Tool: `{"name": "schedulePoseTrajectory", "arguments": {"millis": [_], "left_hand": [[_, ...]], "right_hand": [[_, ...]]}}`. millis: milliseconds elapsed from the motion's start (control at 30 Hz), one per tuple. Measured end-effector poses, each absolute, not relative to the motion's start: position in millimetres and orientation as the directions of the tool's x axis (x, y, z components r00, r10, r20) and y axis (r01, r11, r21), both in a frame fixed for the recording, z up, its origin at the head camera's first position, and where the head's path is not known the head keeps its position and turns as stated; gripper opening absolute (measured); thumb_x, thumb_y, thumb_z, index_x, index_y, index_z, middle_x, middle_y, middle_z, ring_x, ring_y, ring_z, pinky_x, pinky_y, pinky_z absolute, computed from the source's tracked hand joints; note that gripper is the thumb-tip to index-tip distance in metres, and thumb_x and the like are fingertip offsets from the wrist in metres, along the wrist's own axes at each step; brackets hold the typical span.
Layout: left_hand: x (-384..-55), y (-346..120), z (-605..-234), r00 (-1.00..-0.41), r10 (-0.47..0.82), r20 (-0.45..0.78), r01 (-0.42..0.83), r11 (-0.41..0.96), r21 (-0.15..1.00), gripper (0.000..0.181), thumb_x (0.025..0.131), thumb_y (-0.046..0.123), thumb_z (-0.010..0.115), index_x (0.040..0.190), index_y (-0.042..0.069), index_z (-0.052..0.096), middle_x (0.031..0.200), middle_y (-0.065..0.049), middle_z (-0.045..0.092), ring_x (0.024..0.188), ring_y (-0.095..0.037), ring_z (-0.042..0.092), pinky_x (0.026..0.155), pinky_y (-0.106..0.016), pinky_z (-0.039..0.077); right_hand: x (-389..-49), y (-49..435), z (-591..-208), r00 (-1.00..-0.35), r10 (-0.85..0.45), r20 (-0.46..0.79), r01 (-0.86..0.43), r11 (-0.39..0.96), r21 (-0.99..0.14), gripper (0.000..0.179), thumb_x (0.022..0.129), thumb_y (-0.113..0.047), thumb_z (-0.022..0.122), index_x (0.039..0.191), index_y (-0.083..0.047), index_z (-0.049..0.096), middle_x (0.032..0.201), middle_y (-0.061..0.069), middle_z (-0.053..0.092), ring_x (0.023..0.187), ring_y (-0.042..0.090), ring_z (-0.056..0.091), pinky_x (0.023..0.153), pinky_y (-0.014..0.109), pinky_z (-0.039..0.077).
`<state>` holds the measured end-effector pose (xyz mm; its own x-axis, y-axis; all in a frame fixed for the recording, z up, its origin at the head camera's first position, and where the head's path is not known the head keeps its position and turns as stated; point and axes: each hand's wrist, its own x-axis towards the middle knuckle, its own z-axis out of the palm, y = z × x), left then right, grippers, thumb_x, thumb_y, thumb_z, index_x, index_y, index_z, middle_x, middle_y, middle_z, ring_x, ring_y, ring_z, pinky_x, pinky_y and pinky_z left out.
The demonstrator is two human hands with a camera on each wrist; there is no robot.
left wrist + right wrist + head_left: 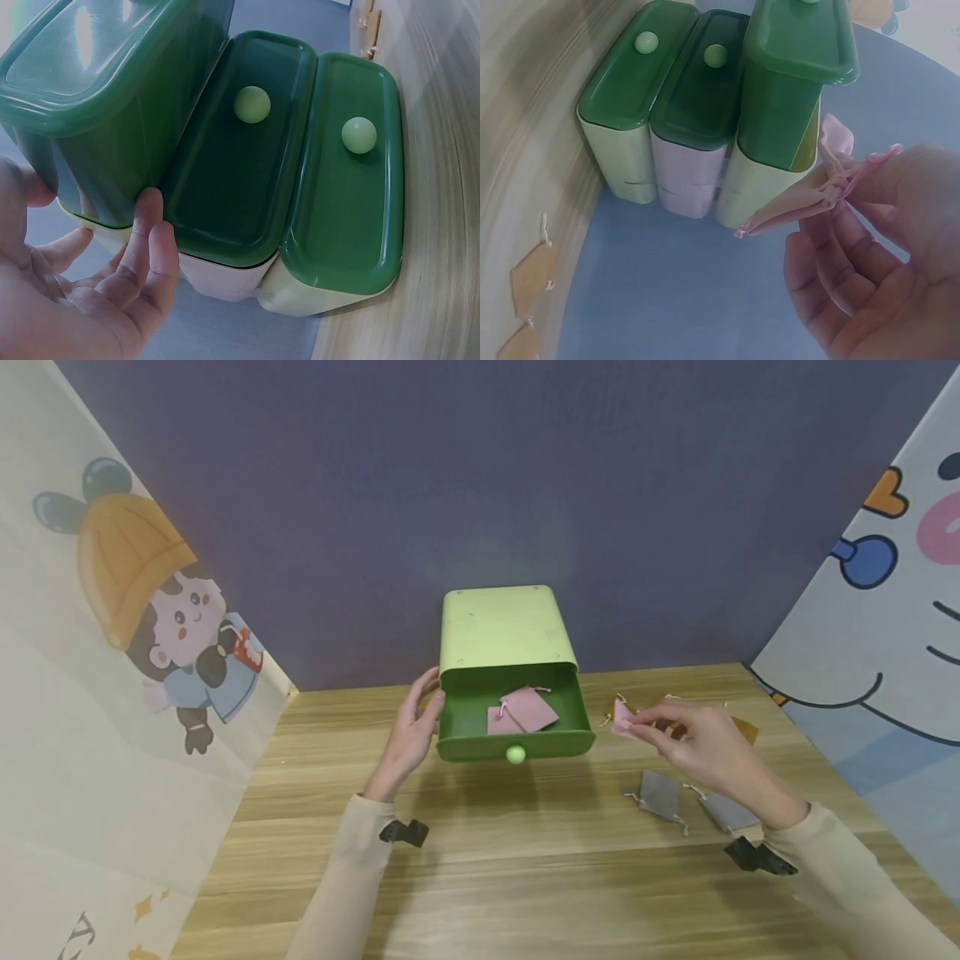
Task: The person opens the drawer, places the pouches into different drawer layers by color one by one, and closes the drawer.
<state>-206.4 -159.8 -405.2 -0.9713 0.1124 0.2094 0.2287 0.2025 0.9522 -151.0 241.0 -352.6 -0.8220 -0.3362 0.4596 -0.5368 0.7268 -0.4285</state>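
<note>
A small pink drawstring pouch (622,718) is pinched between the thumb and fingers of my right hand (708,747), right of the drawer and above the table; its pink cord shows in the right wrist view. My left hand (408,735) rests its fingertips against the left side of the pulled-out top drawer (551,747), fingers loosely bent. Inside that green drawer lie two pink pouches (534,710), one overlapping the other. The drawer belongs to a pale green cabinet (498,627). Two lower drawers with round knobs, the middle one (225,172) and bottom one (345,210), are pushed in.
Two grey drawstring pouches lie on the wooden table (480,877), one (660,795) left of the other (727,812) below my right hand. Mustard-yellow pouches (746,729) lie partly hidden behind that hand. A dark blue panel (495,485) stands behind the cabinet.
</note>
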Motion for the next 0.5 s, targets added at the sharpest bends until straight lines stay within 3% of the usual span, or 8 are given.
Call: {"name": "schedulePoseTrajectory", "arguments": {"millis": [500], "left_hand": [[-206.3,-160.0,-405.9,-0.971,0.113,0.210,0.229,0.201,0.952,0.056,0.115,0.031,0.045,0.168,0.016,0.032,0.167,-0.019,0.039,0.130,-0.043,0.061,0.087,-0.033,0.054]], "right_hand": [[-153.7,231.1,-346.3,-0.793,-0.368,0.485,-0.581,0.694,-0.425,0.009,0.093,-0.010,0.083,0.102,-0.014,0.084,0.090,-0.002,0.079,0.062,-0.002,0.059,0.056,0.020,0.054]]}}
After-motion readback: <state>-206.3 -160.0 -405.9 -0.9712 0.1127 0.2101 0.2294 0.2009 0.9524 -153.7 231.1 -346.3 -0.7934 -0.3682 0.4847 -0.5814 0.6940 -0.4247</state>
